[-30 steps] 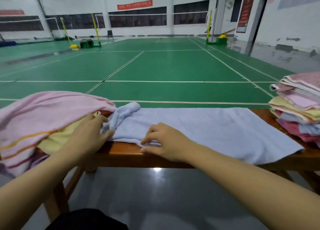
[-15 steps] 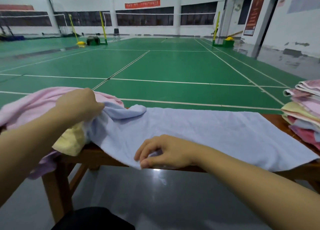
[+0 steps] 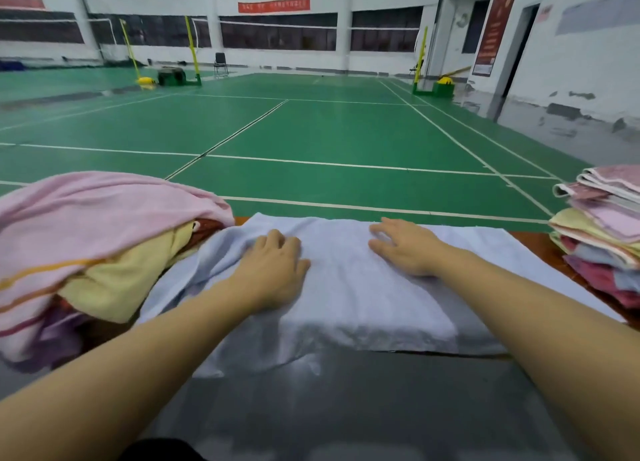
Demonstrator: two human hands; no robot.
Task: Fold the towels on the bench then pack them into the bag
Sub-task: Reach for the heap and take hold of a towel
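A light blue towel (image 3: 363,287) lay spread flat along the wooden table (image 3: 540,249), its near edge hanging over the front; its left end was rumpled against a loose heap of unfolded towels. The left hand (image 3: 273,270) rested palm-down on the left part of the blue towel, grip spread, fingers straight and slightly apart, holding nothing; the right hand (image 3: 405,247) rested palm-down near the towel's far edge, grip likewise spread and flat, fingers pointing left; the two hands lay near each other but apart. The unfolded heap occupied the left end of the table; a pink towel (image 3: 90,218) with orange stripes lay uppermost, a yellow towel (image 3: 114,287) sat beneath it and touched the blue towel, and purple cloth hung below at the table edge. A stack of folded towels (image 3: 602,238), pink, yellow, blue and red, stood at the right end of the table, just beside the blue towel's right end; whether they touched could not be told. A green badminton court (image 3: 329,131) lay beyond the table.
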